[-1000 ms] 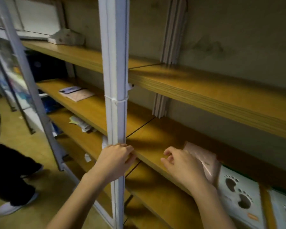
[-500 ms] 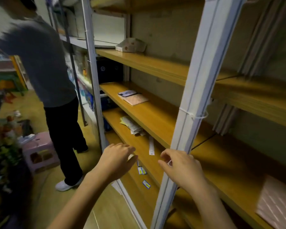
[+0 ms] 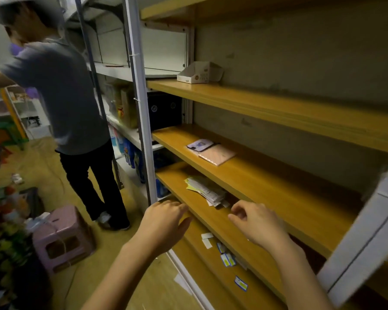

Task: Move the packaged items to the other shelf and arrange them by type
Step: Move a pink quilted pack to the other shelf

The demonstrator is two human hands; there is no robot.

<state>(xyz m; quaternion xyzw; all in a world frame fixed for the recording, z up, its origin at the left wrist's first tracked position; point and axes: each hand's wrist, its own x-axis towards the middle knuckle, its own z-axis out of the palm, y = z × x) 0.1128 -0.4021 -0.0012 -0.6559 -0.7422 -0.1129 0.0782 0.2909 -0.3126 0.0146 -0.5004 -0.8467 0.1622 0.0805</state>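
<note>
The left hand (image 3: 164,222) is palm down with its fingers loosely extended and holds nothing. It sits at the front edge of the lower wooden shelf (image 3: 211,220), near the grey upright post (image 3: 141,104). Contact with the shelf cannot be determined.

The right hand (image 3: 255,227) has its fingers loosely curled and holds nothing. It is over the same shelf, at 3 o'clock from the left hand.

The stack of paper packets (image 3: 207,191) lies flat on that shelf, at 11 o'clock from the right hand, near both hands but apart from them.

The pink packet (image 3: 217,154) lies flat on the middle shelf (image 3: 278,186), at 12 o'clock from the stack. A white-and-purple packet (image 3: 199,144) touches it on its 10 o'clock side.

The cardboard display box (image 3: 199,72) stands open on the shelf above, at 12 o'clock from the pink packet.

Small blue-and-white labels (image 3: 226,259) are scattered on the bottom shelf, at 6 o'clock from the stack.

A second person (image 3: 72,97) stands at 9 o'clock in the view. A pink stool (image 3: 61,238) stands on the floor at 8 o'clock.
</note>
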